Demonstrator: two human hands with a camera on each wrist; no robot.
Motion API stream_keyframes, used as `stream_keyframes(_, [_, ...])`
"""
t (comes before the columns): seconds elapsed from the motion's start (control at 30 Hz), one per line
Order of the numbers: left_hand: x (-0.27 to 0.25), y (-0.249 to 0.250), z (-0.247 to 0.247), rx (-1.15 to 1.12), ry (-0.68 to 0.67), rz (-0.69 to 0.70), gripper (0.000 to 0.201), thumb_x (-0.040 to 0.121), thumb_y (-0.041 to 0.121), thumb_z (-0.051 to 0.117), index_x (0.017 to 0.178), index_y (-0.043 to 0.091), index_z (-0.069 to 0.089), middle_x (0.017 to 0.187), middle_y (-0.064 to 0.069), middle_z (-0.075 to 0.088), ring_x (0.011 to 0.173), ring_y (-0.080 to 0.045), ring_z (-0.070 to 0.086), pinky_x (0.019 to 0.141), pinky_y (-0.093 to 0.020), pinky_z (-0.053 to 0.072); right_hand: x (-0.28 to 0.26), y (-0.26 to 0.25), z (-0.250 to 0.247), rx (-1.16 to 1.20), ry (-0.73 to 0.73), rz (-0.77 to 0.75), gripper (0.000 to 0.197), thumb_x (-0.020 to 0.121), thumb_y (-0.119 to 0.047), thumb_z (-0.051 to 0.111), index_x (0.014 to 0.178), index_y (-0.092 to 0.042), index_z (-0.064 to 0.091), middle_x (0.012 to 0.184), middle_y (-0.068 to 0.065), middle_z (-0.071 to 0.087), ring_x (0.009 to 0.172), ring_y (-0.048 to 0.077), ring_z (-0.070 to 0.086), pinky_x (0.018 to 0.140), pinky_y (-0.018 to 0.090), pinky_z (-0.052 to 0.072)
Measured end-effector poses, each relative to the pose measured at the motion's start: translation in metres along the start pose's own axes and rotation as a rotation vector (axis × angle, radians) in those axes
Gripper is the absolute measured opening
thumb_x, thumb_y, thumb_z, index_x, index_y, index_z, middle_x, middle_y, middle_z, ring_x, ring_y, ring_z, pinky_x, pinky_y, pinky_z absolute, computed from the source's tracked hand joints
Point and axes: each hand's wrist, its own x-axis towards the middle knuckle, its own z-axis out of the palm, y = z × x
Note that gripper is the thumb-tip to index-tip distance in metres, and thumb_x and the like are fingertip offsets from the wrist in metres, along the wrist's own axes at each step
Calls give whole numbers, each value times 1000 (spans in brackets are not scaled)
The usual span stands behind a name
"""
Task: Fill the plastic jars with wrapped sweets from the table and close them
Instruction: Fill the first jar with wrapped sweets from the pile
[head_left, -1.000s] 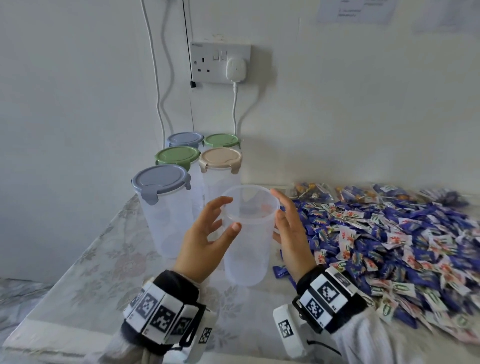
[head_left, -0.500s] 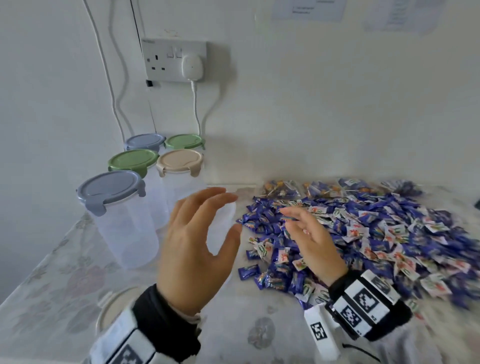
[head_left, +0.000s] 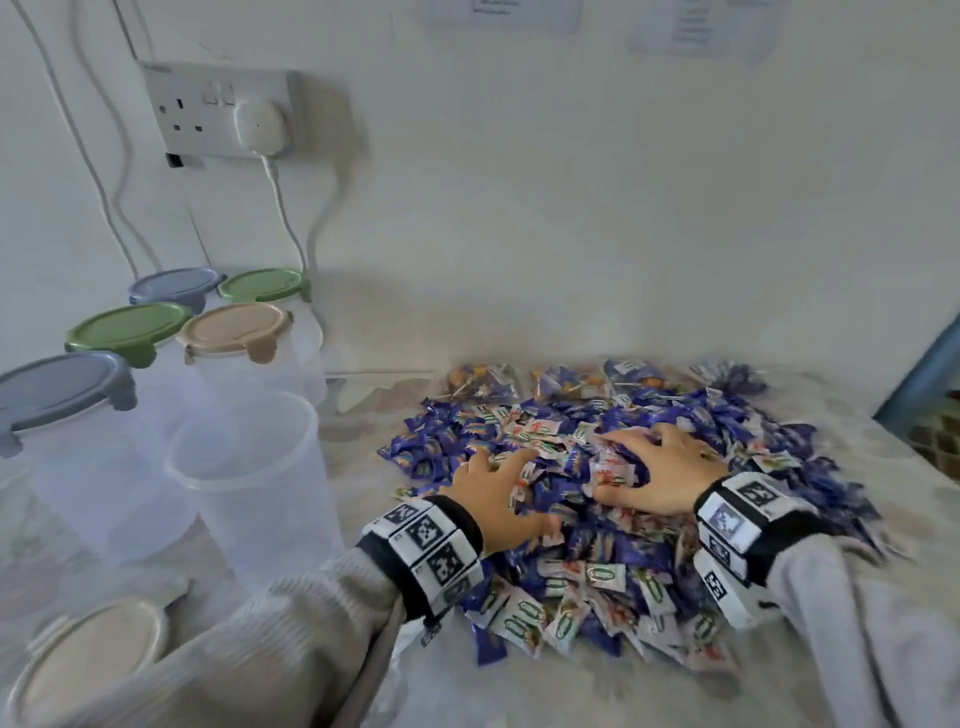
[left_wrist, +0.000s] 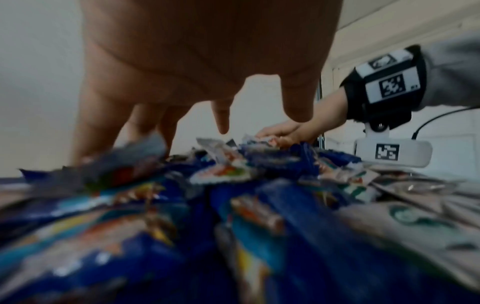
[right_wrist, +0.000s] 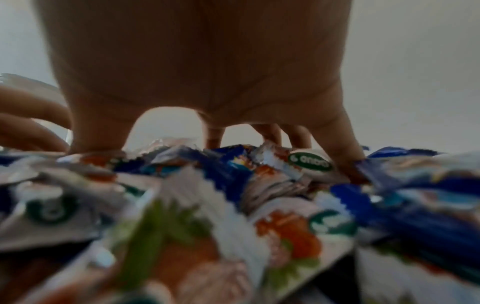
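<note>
Both hands lie palm-down on the heap of wrapped sweets (head_left: 613, 509) that covers the tabletop (head_left: 545, 691) under and around them. The left hand (head_left: 498, 499) has its fingers spread and fairly straight, the tips resting on the wrappers and gripping nothing that shows. The right hand (head_left: 662, 475) sits just beside it, fingers arched with the tips dug among the sweets; whether it pinches any of them cannot be told, though in the right wrist view the fingertips (right_wrist: 345, 156) press down into the pile with the palm lifted clear. The open jar (head_left: 249, 483) stands upright to the left of the left hand, apart from it, with no lid on. Behind and left of that jar stand five lidded jars (head_left: 78, 426) in a cluster. A loose beige lid (head_left: 88, 660) lies flat on the tabletop near the left forearm.
</note>
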Motion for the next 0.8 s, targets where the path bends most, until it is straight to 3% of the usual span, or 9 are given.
stream_keyframes(0.07, [7, 7, 8, 128, -27, -45, 81, 76, 70, 54, 141, 44, 13, 149, -12, 13, 137, -38, 16, 106, -58, 27, 4, -4, 0, -22, -43, -47, 99, 59, -90, 45, 143, -55, 5, 156, 8, 5, 142, 41, 7, 109, 58, 26])
stream_keyframes(0.17, [14, 17, 16, 254, 25, -101, 72, 76, 64, 57, 133, 36, 23, 138, -10, 22, 130, -34, 23, 100, -57, 31, 10, -9, 1, -81, -43, -129, 97, 64, -87, 48, 143, -53, 3, 153, 7, 12, 139, 40, 15, 107, 55, 30])
stream_keyframes(0.43, [22, 26, 24, 265, 95, -233, 74, 79, 60, 58, 136, 31, 22, 143, -12, 20, 132, -33, 21, 102, -54, 32, 27, -8, -7, -31, -22, -323, 76, 79, -70, 53, 143, -47, 19, 141, 13, 31, 127, 33, 40, 94, 39, 44])
stream_keyframes(0.6, [22, 27, 25, 270, 122, -295, 60, 86, 53, 54, 132, 28, 26, 135, -13, 28, 126, -33, 28, 101, -57, 32, 32, -6, -12, 81, 20, -386, 65, 86, -61, 52, 143, -42, 28, 131, 8, 42, 115, 26, 53, 91, 35, 45])
stream_keyframes(0.8, [25, 20, 19, 213, 209, -264, 43, 89, 48, 52, 122, 25, 35, 123, -12, 42, 116, -32, 40, 94, -43, 38, 33, -3, -15, 283, 74, -450, 49, 92, -38, 57, 138, -25, 44, 140, 2, 50, 128, 17, 49, 99, 30, 40])
